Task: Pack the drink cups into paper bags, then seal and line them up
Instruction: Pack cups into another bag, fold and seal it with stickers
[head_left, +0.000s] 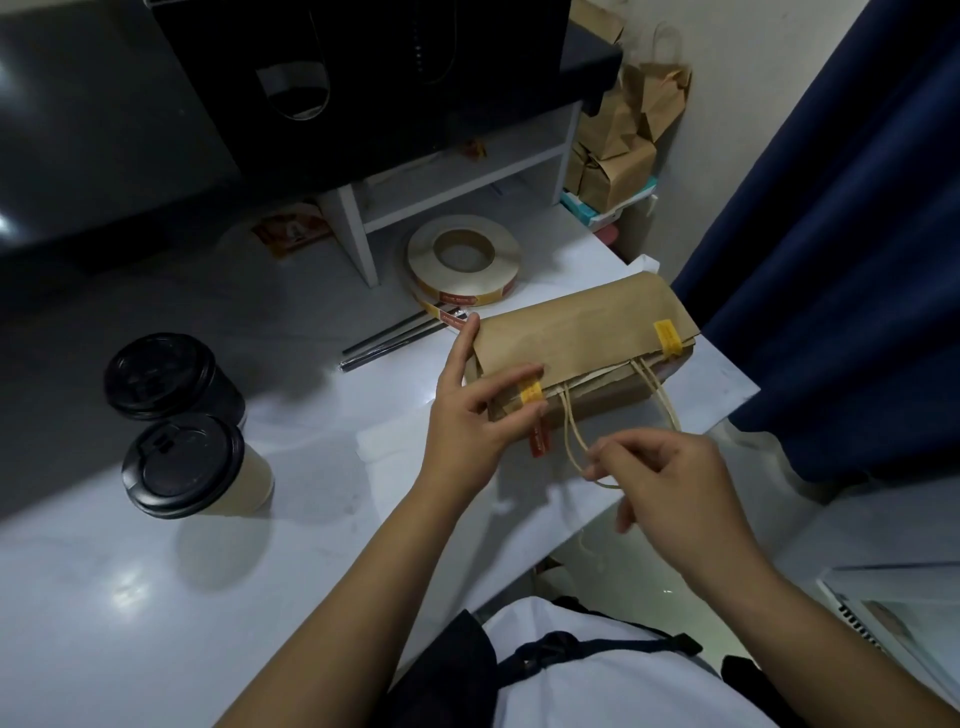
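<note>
1. The left hand (472, 415) is reaching forward to the paper bag (582, 332). Its forefinger is lying straight along the bag's left end, while the thumb and another finger are pinching the folded edge at a yellow sticker (532, 392).
2. The right hand (670, 493) is hovering closer to the body, past the front edge of the worktop (156, 597). Its fingers are curling in, with thumb and forefinger pinching one loop of the string handles (571, 431).
3. The paper bag is lying on its side near the worktop's right front edge with its top folded over. A second sticker (666, 335) is holding the fold down at the right end. What the bag is holding cannot be seen.
4. Two black-lidded drink cups are standing upright to the left, well apart from the bag. The far cup (171, 374) and the near cup (192, 467) are sitting just beside each other.
5. A sticker roll (462, 260) is lying flat behind the bag, beside the leg of a white shelf (358, 223). Black straws (395, 338) are lying near the left forefinger.
6. More brown bags (623, 135) are piling up in the far right corner, and a blue curtain (831, 260) is hanging along the right.
</note>
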